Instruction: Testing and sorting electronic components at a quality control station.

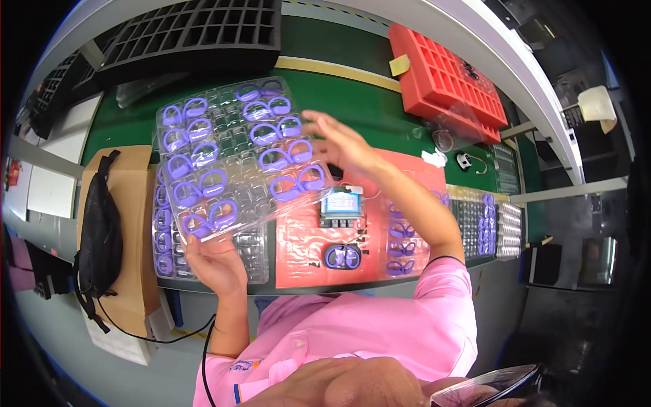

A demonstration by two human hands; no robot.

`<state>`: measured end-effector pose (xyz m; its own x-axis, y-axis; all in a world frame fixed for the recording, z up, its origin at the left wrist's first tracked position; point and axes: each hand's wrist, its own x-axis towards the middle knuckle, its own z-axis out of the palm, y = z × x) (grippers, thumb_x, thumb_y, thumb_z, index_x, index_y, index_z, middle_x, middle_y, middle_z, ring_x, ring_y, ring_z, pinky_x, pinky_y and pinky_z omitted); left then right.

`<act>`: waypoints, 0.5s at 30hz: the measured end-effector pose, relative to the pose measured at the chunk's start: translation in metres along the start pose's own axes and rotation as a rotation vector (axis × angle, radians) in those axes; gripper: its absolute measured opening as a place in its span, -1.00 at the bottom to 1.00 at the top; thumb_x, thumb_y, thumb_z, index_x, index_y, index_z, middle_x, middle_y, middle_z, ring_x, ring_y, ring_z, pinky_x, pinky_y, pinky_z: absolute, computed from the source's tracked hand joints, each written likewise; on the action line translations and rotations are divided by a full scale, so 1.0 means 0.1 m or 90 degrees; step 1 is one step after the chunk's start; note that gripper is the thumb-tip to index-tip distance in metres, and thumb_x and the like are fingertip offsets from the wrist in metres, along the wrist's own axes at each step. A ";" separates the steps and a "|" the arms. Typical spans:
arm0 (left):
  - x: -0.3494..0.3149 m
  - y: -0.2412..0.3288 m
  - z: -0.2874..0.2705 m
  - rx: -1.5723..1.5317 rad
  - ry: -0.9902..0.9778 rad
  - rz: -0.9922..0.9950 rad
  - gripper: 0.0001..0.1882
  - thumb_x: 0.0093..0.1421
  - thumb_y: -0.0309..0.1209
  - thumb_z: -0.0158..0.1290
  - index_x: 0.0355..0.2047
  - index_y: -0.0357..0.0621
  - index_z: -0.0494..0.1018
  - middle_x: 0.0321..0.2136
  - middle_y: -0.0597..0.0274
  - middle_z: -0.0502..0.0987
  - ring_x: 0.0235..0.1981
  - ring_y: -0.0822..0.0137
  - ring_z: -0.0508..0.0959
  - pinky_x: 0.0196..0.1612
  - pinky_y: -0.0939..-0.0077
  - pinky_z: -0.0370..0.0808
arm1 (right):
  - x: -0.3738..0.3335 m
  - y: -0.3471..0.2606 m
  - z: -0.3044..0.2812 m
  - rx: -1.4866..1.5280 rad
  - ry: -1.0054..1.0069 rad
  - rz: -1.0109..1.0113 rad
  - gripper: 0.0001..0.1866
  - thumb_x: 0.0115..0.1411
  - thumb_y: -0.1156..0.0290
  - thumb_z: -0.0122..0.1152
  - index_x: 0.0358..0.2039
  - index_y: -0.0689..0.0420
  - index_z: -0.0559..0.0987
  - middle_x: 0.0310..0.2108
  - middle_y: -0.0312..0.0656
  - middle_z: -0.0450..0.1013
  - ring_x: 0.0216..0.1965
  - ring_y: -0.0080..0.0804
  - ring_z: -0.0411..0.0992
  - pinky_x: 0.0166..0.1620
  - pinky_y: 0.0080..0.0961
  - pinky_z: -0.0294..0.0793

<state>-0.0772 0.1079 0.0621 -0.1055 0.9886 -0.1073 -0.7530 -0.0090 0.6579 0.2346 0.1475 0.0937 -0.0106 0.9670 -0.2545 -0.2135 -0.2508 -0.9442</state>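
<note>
A clear plastic tray [236, 152] is raised and tilted over the left of the bench, with two columns of purple ear-hook earphones [273, 159] in its pockets. My left hand [217, 261] grips its near left corner, thumb by the rim. At the right edge is my right hand [342, 146], fingers apart and fingertips against the rim; how firmly they hold is hard to see. Beneath lies another clear tray [254, 261] with purple earphones, partly hidden. A small device with a lit screen [341, 203] and a dark earphone pair [343, 256] rest on the red mat [298, 261].
Right of the mat stand more clear trays [468, 220], some with purple earphones. Red divided bins [444, 78] stand at the far right, a black divided rack [193, 34] at the far left. A black bag [102, 224] lies on a cardboard box [139, 237] at left.
</note>
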 end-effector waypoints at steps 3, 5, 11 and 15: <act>-0.09 -0.05 0.04 -0.011 -0.025 -0.036 -0.43 0.55 -0.27 -0.15 0.48 -0.21 0.23 0.40 -0.04 0.40 0.38 -0.01 0.47 0.41 -0.17 0.47 | -0.42 0.11 0.09 0.102 0.020 -0.015 -0.22 0.63 0.13 -0.03 0.66 0.18 -0.04 0.49 0.07 0.29 0.36 -0.04 0.47 0.37 -0.06 0.53; -0.18 -0.12 0.08 -0.020 -0.031 -0.046 -0.43 0.55 -0.27 -0.14 0.49 -0.21 0.22 0.40 -0.04 0.39 0.39 -0.02 0.46 0.42 -0.17 0.46 | -0.60 0.16 0.03 0.151 0.059 -0.085 -0.21 0.60 0.24 0.01 0.67 0.17 -0.06 0.52 0.09 0.25 0.39 -0.01 0.43 0.39 -0.01 0.52; -0.36 -0.40 0.24 -0.064 -0.157 -0.125 -0.44 0.63 -0.26 -0.15 0.54 -0.15 0.12 0.40 -0.10 0.36 0.39 -0.03 0.45 0.41 -0.13 0.44 | -0.89 0.26 -0.36 0.158 0.134 -0.185 -0.22 0.55 0.35 0.03 0.66 0.18 -0.01 0.51 0.08 0.28 0.38 -0.01 0.44 0.39 0.00 0.52; -0.39 -0.65 0.24 -0.065 -0.206 -0.151 -0.49 0.65 -0.31 -0.15 0.52 -0.13 0.13 0.39 -0.15 0.36 0.39 0.00 0.46 0.40 -0.08 0.45 | -0.95 0.18 -0.64 0.180 0.193 -0.213 -0.27 0.55 0.40 0.00 0.64 0.19 0.04 0.47 0.05 0.33 0.36 -0.03 0.46 0.36 -0.02 0.54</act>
<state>-0.0084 0.0734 0.0414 0.2760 0.9611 0.0036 -0.7944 0.2261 0.5637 0.2942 0.0482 0.0875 0.3774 0.9253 -0.0370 -0.4115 0.1318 -0.9018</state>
